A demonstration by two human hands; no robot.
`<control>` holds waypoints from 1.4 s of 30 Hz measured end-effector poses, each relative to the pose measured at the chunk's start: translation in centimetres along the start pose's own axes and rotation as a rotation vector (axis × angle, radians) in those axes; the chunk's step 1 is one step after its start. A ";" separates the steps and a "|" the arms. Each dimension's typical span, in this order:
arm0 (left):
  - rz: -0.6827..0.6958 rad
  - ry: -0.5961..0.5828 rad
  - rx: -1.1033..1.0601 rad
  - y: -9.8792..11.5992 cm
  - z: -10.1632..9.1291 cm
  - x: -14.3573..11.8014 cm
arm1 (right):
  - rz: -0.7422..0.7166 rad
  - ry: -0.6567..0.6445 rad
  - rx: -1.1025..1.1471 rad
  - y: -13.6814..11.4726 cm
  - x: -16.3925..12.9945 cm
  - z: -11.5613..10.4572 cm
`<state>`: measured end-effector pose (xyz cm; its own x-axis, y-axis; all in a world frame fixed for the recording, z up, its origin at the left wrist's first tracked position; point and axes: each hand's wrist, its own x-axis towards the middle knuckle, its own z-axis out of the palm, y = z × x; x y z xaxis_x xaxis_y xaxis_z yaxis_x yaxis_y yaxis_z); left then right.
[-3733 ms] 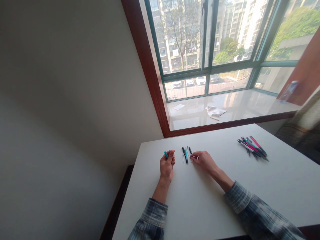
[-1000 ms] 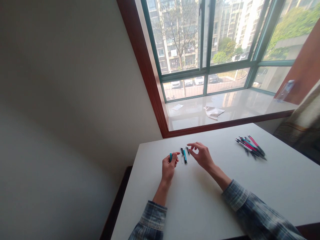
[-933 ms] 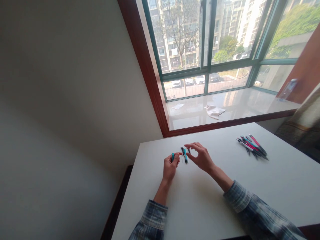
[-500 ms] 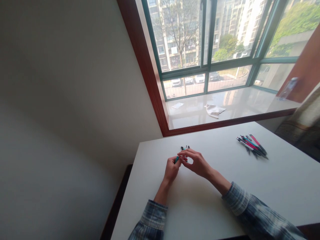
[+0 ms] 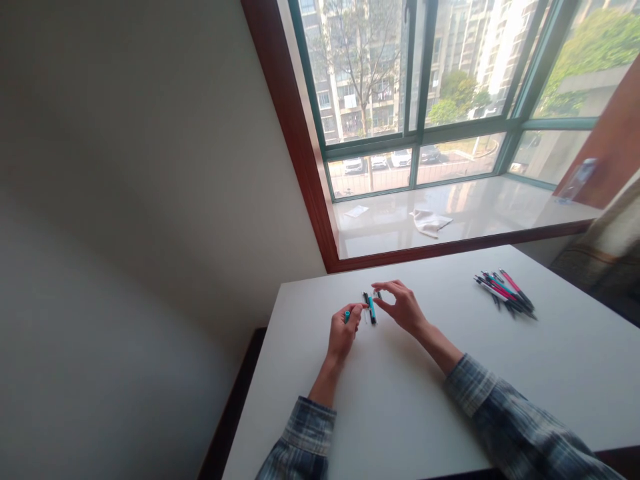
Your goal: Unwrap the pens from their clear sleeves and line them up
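Note:
My left hand (image 5: pixel 343 331) is closed around a teal pen barrel (image 5: pixel 347 317), one end of which shows above the fist; the rest is hidden by the fingers. Just right of it, a teal and black pen (image 5: pixel 372 311) lies on the white table (image 5: pixel 400 413). A thin refill and a small dark pen piece (image 5: pixel 365 297) rest alongside that pen. My right hand (image 5: pixel 404 310) hovers beside these parts, its thumb and forefinger apart. Between those fingertips a small dark piece (image 5: pixel 379 295) shows on the tabletop, with no clear grip on it.
Several pens (image 5: pixel 506 293) in pink, teal, white and black lie in a pile at the table's right. Behind the table, a white cloth (image 5: pixel 429 222), a paper (image 5: pixel 356 211) and a clear bottle (image 5: pixel 577 181) are on the windowsill. A wall rises on the left.
My hands have drawn apart. The right one moved right and slightly away from me, its fingers parting, while the left kept the teal barrel. The pen parts between them now show more fully.

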<state>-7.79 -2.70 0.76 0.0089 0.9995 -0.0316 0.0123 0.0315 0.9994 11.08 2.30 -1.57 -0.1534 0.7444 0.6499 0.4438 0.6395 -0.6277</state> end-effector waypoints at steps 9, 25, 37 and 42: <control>-0.040 0.033 -0.061 0.3 -0.2 -0.3 | 0.085 -0.094 -0.033 2.7 0.1 1.4; -0.018 0.035 -0.037 0.4 -0.5 -0.5 | 0.060 -0.124 -0.171 2.2 -0.8 -0.5; -0.025 0.044 -0.013 0.4 -0.4 -0.4 | 0.036 -0.159 -0.199 3.0 -0.5 0.9; -0.034 0.044 -0.005 0.6 -0.4 -0.5 | 0.039 -0.157 -0.200 3.2 -0.6 1.1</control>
<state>-8.17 -3.16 1.43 -0.0352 0.9972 -0.0655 0.0072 0.0658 0.9978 11.66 4.14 -4.45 -0.2610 0.7986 0.5423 0.6157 0.5704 -0.5436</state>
